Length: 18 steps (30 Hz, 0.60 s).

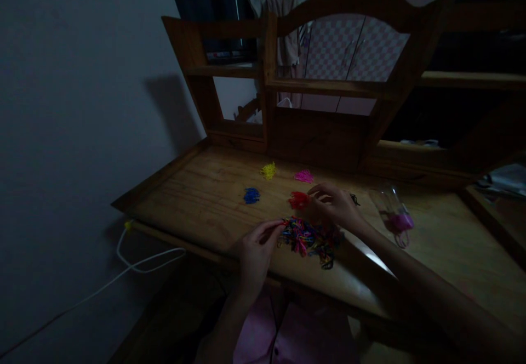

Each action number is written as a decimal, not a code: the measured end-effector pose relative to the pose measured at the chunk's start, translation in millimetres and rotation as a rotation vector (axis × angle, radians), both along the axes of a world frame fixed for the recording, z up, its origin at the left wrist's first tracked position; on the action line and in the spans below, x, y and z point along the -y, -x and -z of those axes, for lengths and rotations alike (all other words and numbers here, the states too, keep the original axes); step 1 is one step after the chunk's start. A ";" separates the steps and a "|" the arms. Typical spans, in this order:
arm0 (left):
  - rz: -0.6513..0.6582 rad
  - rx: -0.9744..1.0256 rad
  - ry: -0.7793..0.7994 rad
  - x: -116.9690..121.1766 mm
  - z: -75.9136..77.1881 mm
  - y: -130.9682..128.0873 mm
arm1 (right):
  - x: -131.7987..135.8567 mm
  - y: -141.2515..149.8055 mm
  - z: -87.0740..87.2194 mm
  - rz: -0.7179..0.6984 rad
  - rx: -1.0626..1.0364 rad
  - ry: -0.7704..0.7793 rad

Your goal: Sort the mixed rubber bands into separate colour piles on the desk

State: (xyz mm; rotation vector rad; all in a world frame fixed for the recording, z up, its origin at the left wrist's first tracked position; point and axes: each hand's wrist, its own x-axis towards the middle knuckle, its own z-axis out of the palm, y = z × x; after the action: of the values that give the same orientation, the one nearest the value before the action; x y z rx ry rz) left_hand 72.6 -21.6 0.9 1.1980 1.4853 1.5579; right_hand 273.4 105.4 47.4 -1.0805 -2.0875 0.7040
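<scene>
Pink clothes (293, 334) are closest, below the fingers of both hands. The front edge of the wood desk (197, 188) runs just past them, close under the left hand (255, 251). Left of its fingers, plain wood goes a long way to the side edge. Past the fingers of the right hand (337, 206), a wood shelf (329, 87) stands up at the back. To their right are a small black pile (355, 199) and a see-through tub (388, 208) with pink in it, then more wood. The left fingers are pinched on a little red loop (283, 222) at the edge of the big mixed heap (306, 237). The right fingers are close together at the red pile (298, 200); I can't tell if they hold any. The heap is between and below the fingers, all tangled and loopy, with red, blue, pink, yellow and black. Beyond the left fingers sit a blue pile (251, 195) and a yellow pile (268, 171); a bright pink pile (304, 176) is just past the right fingers.
</scene>
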 end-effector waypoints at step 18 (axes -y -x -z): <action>0.022 -0.085 -0.015 -0.6 1.8 2.5 | 19.6 -44.0 8.4 0.025 0.128 0.021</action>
State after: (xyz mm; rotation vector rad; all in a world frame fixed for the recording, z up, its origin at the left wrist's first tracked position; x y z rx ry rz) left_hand 70.1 -21.0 -0.9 1.2992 1.5111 1.5233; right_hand 317.4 85.8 39.0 -1.1892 -2.1742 0.6608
